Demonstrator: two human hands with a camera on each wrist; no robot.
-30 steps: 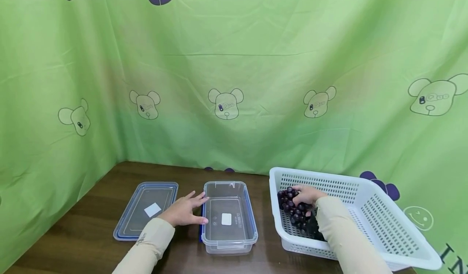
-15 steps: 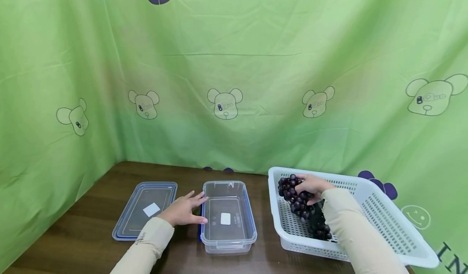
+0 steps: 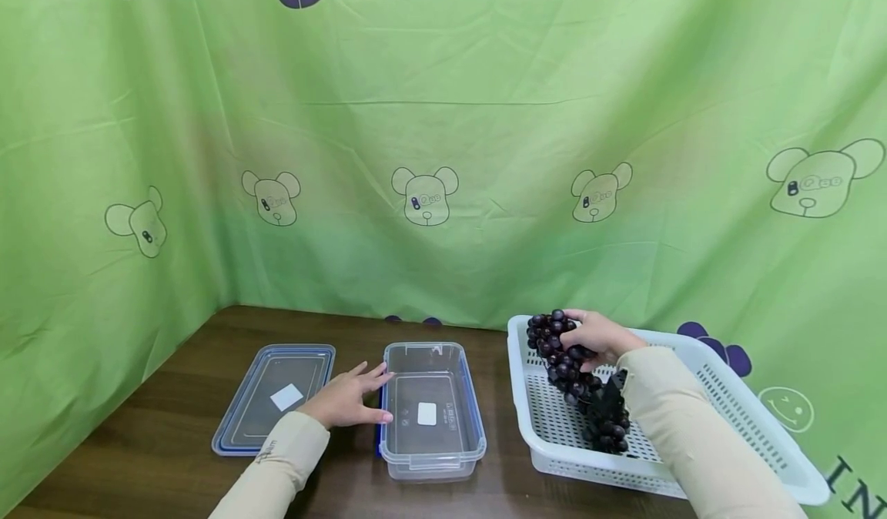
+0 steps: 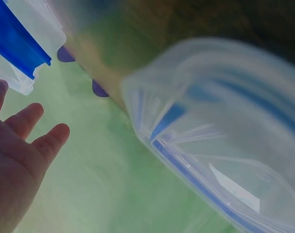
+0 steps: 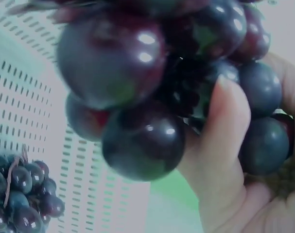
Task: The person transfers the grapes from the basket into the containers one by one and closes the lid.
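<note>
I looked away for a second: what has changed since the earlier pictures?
The right hand has lifted the dark grapes it grips upward in the white basket; more of the second bunch below now shows. The left hand, clear container and lid stayed put.

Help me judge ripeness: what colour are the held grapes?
Dark purple, nearly black grapes; clearest in the right wrist view.
</note>
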